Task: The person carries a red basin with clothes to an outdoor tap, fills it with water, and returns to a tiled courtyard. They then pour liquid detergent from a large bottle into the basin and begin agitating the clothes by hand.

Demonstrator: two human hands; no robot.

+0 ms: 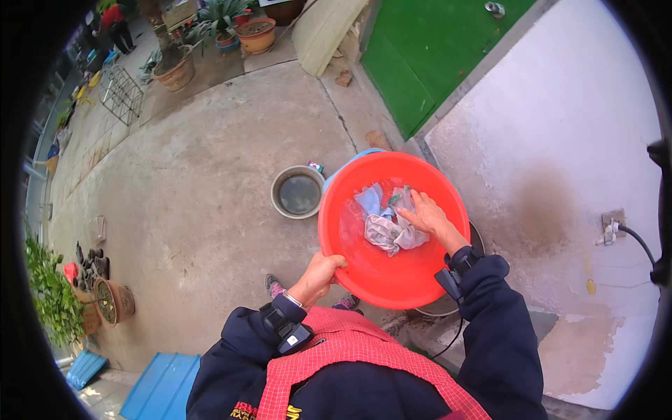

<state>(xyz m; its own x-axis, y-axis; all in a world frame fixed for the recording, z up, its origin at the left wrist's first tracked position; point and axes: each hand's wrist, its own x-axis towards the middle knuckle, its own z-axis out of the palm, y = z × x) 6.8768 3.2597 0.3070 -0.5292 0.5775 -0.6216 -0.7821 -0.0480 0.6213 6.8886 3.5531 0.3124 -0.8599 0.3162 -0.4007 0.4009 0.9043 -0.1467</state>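
A large red plastic basin (391,283) is in front of me, tilted towards me. My left hand (317,273) grips its near left rim, thumb over the edge. Inside the basin lie wet-looking cloths: a crumpled pale pinkish one (382,231), a light blue one (369,198) and a greyish one with green marks (401,198). My right hand (428,214) reaches over the far right side into the basin, thumb apart from the fingers, at the greyish cloth. Whether it presses on the cloth or hovers just above it, I cannot tell.
A metal basin of dark water (299,193) stands on the concrete floor to the left. A blue basin rim (367,153) shows behind the red one. A wall tap (610,231) with a hose is at right, beside a green door (420,58). Potted plants (176,68) stand farther off.
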